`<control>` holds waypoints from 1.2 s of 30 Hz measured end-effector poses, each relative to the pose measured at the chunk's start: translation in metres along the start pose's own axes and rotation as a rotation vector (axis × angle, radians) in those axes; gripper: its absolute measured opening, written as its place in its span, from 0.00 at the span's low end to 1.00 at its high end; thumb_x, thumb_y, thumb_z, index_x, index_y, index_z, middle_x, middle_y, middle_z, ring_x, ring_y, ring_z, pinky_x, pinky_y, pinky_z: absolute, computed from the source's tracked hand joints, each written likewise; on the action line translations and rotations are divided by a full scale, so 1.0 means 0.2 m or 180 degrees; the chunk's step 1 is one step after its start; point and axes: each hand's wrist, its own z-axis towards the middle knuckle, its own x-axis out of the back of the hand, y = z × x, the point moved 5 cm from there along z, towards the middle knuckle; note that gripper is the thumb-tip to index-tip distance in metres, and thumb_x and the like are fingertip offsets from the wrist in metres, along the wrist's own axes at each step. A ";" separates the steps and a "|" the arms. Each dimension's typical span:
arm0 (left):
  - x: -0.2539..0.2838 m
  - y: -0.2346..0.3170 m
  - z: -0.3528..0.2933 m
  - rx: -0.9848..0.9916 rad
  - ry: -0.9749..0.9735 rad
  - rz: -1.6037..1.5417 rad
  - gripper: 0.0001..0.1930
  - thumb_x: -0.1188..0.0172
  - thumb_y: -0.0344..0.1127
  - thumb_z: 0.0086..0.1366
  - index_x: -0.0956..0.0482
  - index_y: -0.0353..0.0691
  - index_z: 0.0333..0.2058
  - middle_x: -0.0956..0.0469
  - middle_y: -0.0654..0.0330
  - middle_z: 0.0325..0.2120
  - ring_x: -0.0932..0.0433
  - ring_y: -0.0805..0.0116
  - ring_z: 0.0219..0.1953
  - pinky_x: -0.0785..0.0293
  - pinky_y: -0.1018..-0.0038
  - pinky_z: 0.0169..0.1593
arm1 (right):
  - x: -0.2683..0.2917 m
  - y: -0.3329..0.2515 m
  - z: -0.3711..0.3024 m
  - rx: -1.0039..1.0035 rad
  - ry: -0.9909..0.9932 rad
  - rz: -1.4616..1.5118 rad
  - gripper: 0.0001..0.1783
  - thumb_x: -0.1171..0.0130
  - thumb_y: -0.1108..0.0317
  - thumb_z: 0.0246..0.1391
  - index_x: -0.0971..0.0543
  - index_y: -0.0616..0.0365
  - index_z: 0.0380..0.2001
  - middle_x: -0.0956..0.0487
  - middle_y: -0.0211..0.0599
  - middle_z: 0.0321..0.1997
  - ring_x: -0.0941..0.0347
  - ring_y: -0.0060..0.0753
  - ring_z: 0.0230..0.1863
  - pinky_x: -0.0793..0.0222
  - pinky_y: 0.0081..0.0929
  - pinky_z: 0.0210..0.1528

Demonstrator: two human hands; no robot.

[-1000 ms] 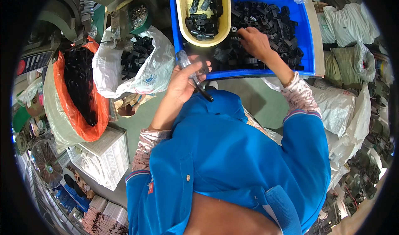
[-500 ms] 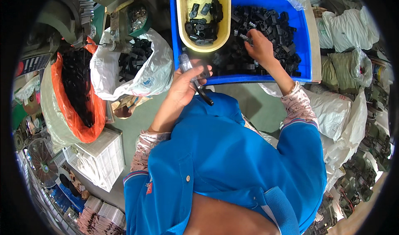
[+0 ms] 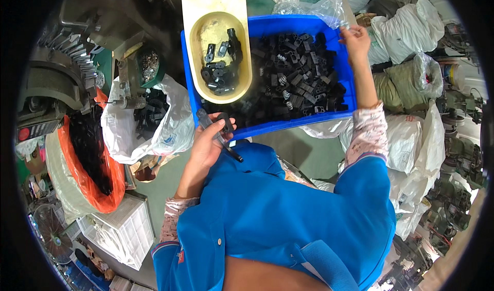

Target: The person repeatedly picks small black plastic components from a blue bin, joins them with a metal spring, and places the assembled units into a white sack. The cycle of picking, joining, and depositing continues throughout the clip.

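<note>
My left hand [image 3: 207, 146] is closed around a long grey piece with a black lever-like end [image 3: 234, 153]. A small black block [image 3: 225, 122] is held against it by the fingers, beside the near left of a blue bin [image 3: 309, 119]. Over the bin's far right corner, my right hand [image 3: 356, 45] has its fingers curled at the edge of a clear plastic bag [image 3: 329, 10]. What those fingers pinch is too small to make out. Inside the bin lie many black blocks [image 3: 309, 87] and several metal springs [image 3: 284, 81].
A cream tub [image 3: 194, 38] with black parts rests on the bin's left side. Left of it stand a white sack [image 3: 121, 131], an orange-lined sack [image 3: 114, 190] and a white plastic crate [image 3: 134, 244]. Machinery [image 3: 49, 80] is at far left; white sacks [image 3: 409, 31] line the right.
My right hand has left the springs and blocks and moved to the bin's far right corner. My left hand keeps its hold on the grey piece. The whole view has shifted.
</note>
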 end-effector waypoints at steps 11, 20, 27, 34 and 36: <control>0.01 -0.02 0.02 -0.0077 -0.0143 -0.0255 0.14 0.40 0.30 0.64 0.28 0.39 0.47 0.21 0.46 0.42 0.20 0.56 0.44 0.22 0.65 0.43 | 0.00 -0.12 0.17 0.0810 -0.0449 -0.1188 0.17 0.40 0.63 0.57 0.19 0.63 0.45 0.16 0.35 0.33 0.20 0.24 0.33 0.24 0.24 0.36; 0.00 0.00 0.05 0.0098 -0.0382 -0.0193 0.15 0.40 0.32 0.64 0.28 0.39 0.49 0.21 0.47 0.43 0.20 0.58 0.43 0.21 0.63 0.44 | -0.67 0.04 -1.02 0.2301 -0.3548 -0.2828 0.05 0.41 0.72 0.48 0.18 0.55 0.29 0.22 0.40 0.36 0.23 0.45 0.38 0.26 0.40 0.36; -0.08 0.08 -0.03 -0.0445 -0.0393 0.0388 0.18 0.39 0.27 0.63 0.28 0.39 0.52 0.20 0.50 0.45 0.19 0.63 0.45 0.21 0.75 0.35 | -0.83 0.15 -1.12 0.2403 -0.3500 -0.4297 0.08 0.44 0.73 0.49 0.16 0.57 0.29 0.21 0.45 0.40 0.22 0.46 0.45 0.24 0.39 0.41; -0.05 0.23 -0.10 -0.1427 -0.0359 0.0904 0.19 0.37 0.22 0.59 0.25 0.34 0.50 0.19 0.56 0.44 0.21 0.72 0.43 0.24 0.77 0.42 | -0.67 0.02 -1.07 0.1890 -0.3022 -0.3177 0.07 0.38 0.67 0.46 0.22 0.52 0.32 0.22 0.47 0.38 0.24 0.52 0.41 0.25 0.39 0.38; -0.04 0.26 -0.14 -0.1554 -0.0200 0.0946 0.16 0.34 0.21 0.56 0.21 0.35 0.45 0.19 0.60 0.42 0.23 0.77 0.39 0.27 0.80 0.42 | -0.64 -0.02 -1.05 0.0544 -0.3045 -0.1426 0.09 0.36 0.70 0.51 0.24 0.61 0.34 0.20 0.40 0.33 0.21 0.35 0.34 0.26 0.29 0.33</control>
